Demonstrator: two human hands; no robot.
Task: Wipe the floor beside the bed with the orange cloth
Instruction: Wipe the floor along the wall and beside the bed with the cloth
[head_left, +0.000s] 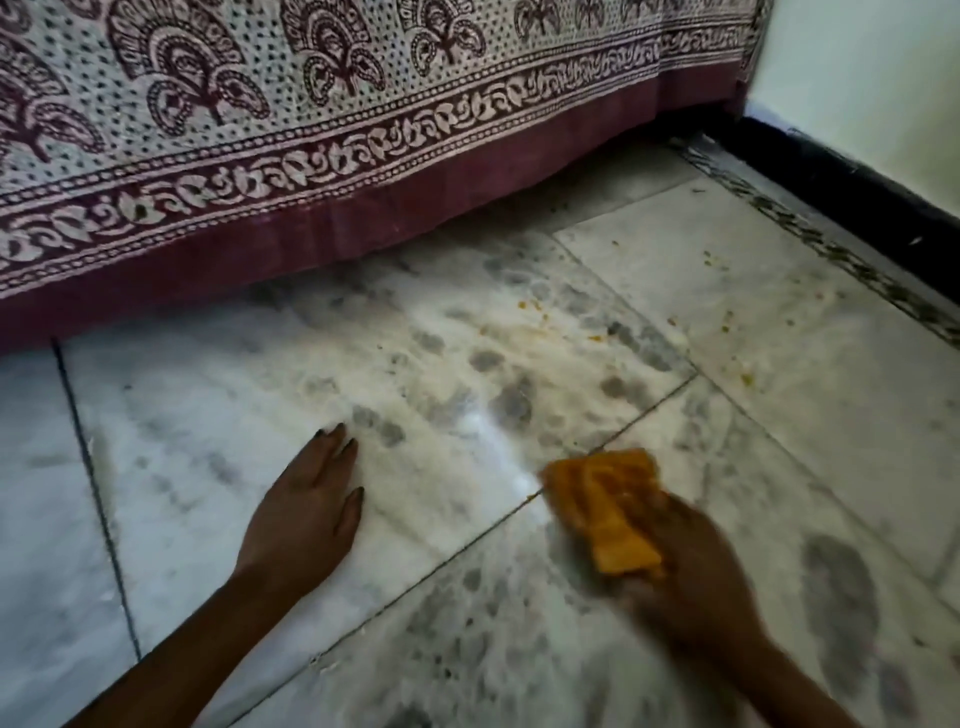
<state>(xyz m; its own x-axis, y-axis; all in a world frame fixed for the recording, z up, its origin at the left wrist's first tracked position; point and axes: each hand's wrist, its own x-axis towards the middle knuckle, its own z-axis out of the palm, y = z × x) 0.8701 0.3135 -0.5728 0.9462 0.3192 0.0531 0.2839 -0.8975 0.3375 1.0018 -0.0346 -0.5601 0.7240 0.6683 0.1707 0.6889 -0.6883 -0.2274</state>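
The right hand (691, 582) grips the folded orange cloth (605, 512) against the floor (727, 291) by the bed (311, 130); the left hand (306, 514) lies flat, open, holding nothing.

Dim, soft light. A pale glare patch lies on the floor (493, 431) just left of the right hand (691, 577), which is motion-blurred with its orange cloth (608, 509). Edges bow slightly.

Both forearms are bare, with no sleeve, watch or bangle showing. The left hand (304, 512) has dark-painted nails at its fingertips and wears no ring. The right hand (696, 577) is motion-blurred, so its nails and any rings cannot be made out.
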